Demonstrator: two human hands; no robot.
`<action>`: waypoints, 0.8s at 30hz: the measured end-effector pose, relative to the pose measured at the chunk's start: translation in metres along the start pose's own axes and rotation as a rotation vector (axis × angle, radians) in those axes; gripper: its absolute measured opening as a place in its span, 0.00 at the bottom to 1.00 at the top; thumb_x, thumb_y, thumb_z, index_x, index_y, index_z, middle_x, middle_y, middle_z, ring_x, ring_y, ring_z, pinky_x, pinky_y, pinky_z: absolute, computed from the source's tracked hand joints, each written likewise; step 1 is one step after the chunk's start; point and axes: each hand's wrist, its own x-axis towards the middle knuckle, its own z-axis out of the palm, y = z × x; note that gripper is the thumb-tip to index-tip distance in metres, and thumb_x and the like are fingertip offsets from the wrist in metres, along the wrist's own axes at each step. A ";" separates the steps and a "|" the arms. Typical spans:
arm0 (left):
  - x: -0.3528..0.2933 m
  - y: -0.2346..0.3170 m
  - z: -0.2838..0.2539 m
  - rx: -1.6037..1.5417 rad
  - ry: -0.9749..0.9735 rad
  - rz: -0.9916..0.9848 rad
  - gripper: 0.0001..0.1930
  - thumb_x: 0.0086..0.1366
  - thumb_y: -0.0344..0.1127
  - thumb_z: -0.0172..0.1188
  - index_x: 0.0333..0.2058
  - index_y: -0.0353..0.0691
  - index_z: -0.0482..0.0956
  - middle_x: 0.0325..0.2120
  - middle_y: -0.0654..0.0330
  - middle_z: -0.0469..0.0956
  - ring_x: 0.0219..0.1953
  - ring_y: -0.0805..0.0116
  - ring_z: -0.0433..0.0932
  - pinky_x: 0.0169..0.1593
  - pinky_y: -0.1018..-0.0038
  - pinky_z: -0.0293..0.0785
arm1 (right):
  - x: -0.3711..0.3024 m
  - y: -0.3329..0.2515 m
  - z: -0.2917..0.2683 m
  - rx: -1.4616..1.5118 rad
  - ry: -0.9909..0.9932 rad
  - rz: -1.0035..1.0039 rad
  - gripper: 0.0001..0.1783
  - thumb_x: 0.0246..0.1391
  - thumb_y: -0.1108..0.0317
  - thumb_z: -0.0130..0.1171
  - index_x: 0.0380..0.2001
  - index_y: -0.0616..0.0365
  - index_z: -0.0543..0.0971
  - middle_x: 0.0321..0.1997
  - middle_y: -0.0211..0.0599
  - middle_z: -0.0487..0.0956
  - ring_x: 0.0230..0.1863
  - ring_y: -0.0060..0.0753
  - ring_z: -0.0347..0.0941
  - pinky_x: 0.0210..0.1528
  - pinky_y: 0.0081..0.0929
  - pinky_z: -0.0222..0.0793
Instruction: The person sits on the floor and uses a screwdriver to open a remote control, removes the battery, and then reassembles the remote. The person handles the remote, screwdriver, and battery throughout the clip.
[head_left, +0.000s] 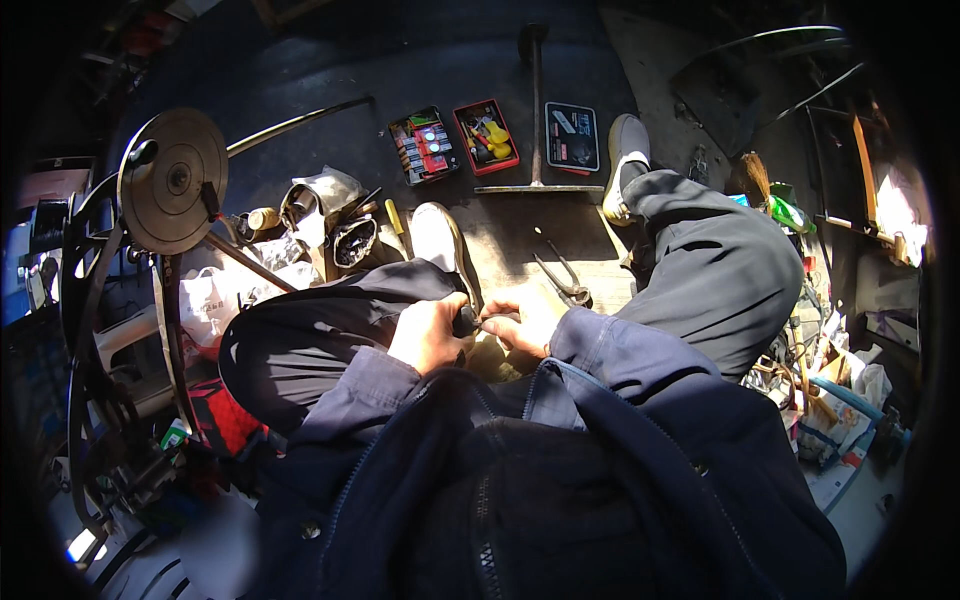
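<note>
A small, dark, rounded object is in the left hand, between the person's knees and close in front of the body. It looks nearly black and a little smooth; its other end is hidden by the fingers, so its full shape I cannot tell. The fingers of the left hand are curled around it. The thumb and forefinger of the right hand come together just beside it; whether they pinch some thin part, I cannot tell.

Below is a pale, worn wooden board, partly in strong sunlight, with dark metal pincers lying on it, handles spread. Beyond it a dark, flat floor covering bears a red, rectangular tray of yellow-handled tools. Near the tray stands a T-shaped, rusty metal bar. At left, a round, grey-brown metal disc is mounted on a frame.
</note>
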 end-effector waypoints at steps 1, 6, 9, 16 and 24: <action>0.001 -0.002 0.000 0.008 0.004 0.013 0.16 0.51 0.36 0.70 0.38 0.40 0.79 0.26 0.45 0.80 0.32 0.49 0.82 0.37 0.62 0.75 | 0.001 0.001 0.000 0.041 -0.015 0.026 0.07 0.58 0.71 0.60 0.37 0.61 0.80 0.29 0.38 0.81 0.30 0.27 0.76 0.36 0.29 0.72; 0.003 -0.005 0.000 -0.062 -0.019 0.010 0.15 0.53 0.35 0.70 0.39 0.38 0.79 0.26 0.45 0.80 0.30 0.51 0.83 0.36 0.66 0.75 | 0.003 0.004 0.000 0.170 -0.030 -0.004 0.05 0.60 0.72 0.58 0.37 0.62 0.79 0.26 0.34 0.79 0.26 0.22 0.74 0.31 0.26 0.70; 0.001 -0.004 -0.001 -0.037 0.001 0.034 0.17 0.51 0.37 0.70 0.39 0.41 0.79 0.26 0.46 0.80 0.34 0.46 0.82 0.38 0.59 0.76 | 0.002 0.006 0.001 0.152 -0.019 0.026 0.06 0.59 0.72 0.59 0.37 0.63 0.79 0.27 0.34 0.79 0.26 0.22 0.74 0.31 0.26 0.71; 0.004 -0.003 0.007 0.017 0.089 -0.032 0.17 0.51 0.38 0.70 0.39 0.40 0.79 0.27 0.46 0.81 0.34 0.45 0.82 0.38 0.59 0.76 | 0.005 0.004 0.017 0.164 0.163 0.017 0.06 0.60 0.70 0.61 0.36 0.61 0.79 0.26 0.34 0.80 0.26 0.20 0.75 0.32 0.26 0.71; 0.005 -0.001 0.011 -0.081 0.158 -0.123 0.13 0.52 0.40 0.69 0.31 0.40 0.77 0.22 0.51 0.80 0.29 0.50 0.82 0.34 0.64 0.76 | 0.004 -0.007 0.018 -0.030 0.302 -0.042 0.06 0.58 0.69 0.61 0.36 0.59 0.79 0.23 0.35 0.79 0.24 0.21 0.74 0.30 0.27 0.71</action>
